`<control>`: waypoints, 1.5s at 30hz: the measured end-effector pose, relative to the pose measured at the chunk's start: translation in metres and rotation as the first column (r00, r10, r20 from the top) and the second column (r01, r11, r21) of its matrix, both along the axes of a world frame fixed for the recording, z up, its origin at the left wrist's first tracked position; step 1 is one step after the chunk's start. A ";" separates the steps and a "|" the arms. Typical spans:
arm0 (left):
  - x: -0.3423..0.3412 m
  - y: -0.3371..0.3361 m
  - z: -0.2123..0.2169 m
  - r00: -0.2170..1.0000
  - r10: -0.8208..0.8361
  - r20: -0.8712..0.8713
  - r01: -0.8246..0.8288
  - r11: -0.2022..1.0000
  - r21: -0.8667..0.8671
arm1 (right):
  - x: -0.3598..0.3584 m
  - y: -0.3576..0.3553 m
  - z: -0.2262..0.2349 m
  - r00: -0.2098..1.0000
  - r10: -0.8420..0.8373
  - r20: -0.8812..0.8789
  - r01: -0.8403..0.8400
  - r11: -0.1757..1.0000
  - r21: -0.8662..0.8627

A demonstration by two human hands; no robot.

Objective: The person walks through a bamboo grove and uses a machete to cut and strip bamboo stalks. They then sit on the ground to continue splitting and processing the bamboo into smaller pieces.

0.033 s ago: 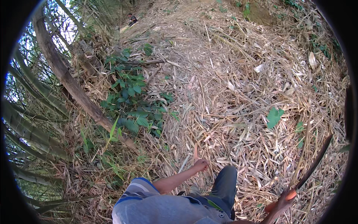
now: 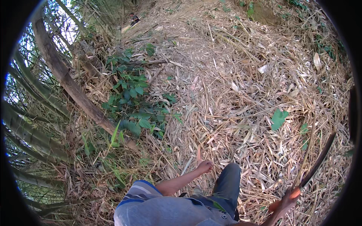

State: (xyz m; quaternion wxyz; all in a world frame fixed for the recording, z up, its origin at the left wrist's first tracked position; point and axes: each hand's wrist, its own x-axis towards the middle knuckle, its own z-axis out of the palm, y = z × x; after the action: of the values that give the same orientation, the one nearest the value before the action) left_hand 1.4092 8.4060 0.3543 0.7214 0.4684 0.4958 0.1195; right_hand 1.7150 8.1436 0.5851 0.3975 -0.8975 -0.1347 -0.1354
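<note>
My right hand [image 2: 287, 202], at the lower right, is wrapped round the orange handle [image 2: 295, 193] of a machete. Its long dark blade [image 2: 318, 164] slants up and away to the right, above the dry leaf litter. A thin dry stalk [image 2: 304, 162] runs alongside the blade, and whether the hand also touches it I cannot tell. My left hand [image 2: 205, 167] hangs in front of my body with the fingers curled in, just left of my bent knee [image 2: 228, 180]. Nothing shows in that fist. Part of my right forearm is cut off by the lower edge.
Dry bamboo leaves [image 2: 241, 124] cover the sloping ground. A leaning trunk [image 2: 75, 88] crosses the left side, beside a leafy green plant [image 2: 132, 90]. Thick bamboo stems [image 2: 34, 135] stand at far left. A broad green leaf [image 2: 279, 119] grows ahead right. Another person [image 2: 134, 19] is far off.
</note>
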 end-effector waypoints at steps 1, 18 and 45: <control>0.004 0.013 0.003 1.000 -0.005 0.024 0.005 1.000 0.017 | 0.003 0.030 -0.002 0.998 -0.024 -0.058 0.027 0.998 0.048; -0.014 0.437 -0.055 0.908 0.399 -0.128 -0.411 0.907 -0.090 | 0.136 0.490 -0.081 0.959 0.207 -0.192 -0.147 0.947 0.285; -0.049 1.184 -0.056 0.952 0.291 -0.091 -0.275 0.948 0.160 | 0.136 1.307 0.002 0.962 0.201 -0.183 -0.106 0.896 0.431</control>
State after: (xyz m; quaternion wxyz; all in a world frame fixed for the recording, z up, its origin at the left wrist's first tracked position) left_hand 1.3601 9.5901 0.2986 0.6312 0.4498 0.5881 0.2311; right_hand 1.8513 9.4510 0.5870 0.6021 -0.7876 -0.1280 -0.0277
